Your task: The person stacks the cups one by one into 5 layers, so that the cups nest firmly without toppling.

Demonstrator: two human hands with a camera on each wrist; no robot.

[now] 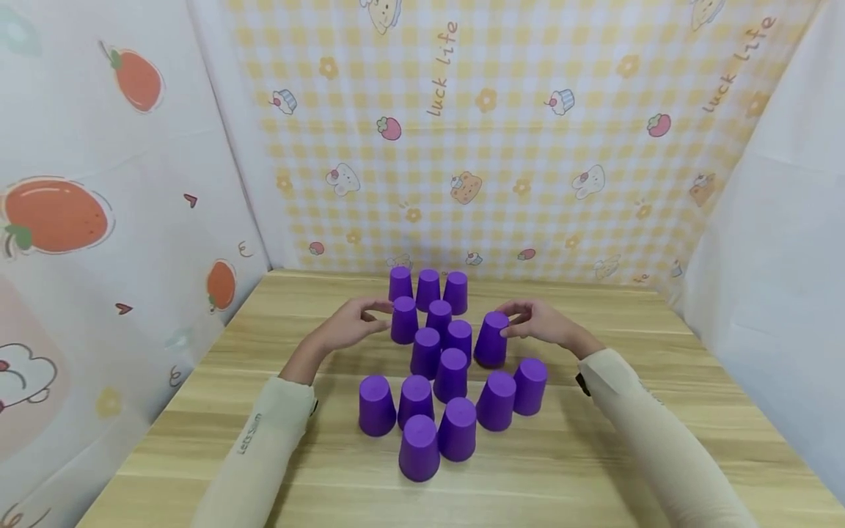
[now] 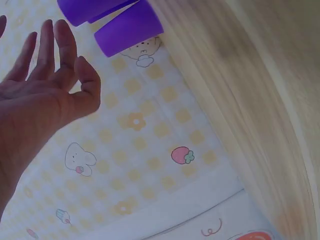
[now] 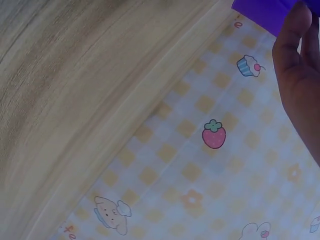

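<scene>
Purple cups stand upside down on the wooden table (image 1: 594, 455) in a loose cluster. My right hand (image 1: 541, 323) pinches one purple cup (image 1: 491, 341) on the right side, thumb on the near side and fingers behind its top. In the right wrist view, the thumb lies against that cup (image 3: 260, 15), partly cut off by the frame edge. On the left, my left hand (image 1: 353, 323) is beside another cup (image 1: 405, 323), its fingertips close to the wall. The left wrist view has this hand (image 2: 55, 90) with fingers apart and curved, and purple cups (image 2: 130, 30) beyond them.
Three cups stand in a back row, including a middle cup (image 1: 428, 290). Several more form the front group, among them a front cup (image 1: 419, 449), a left cup (image 1: 377, 407) and a right cup (image 1: 530, 387). A checked cloth (image 1: 488, 147) hangs behind the table.
</scene>
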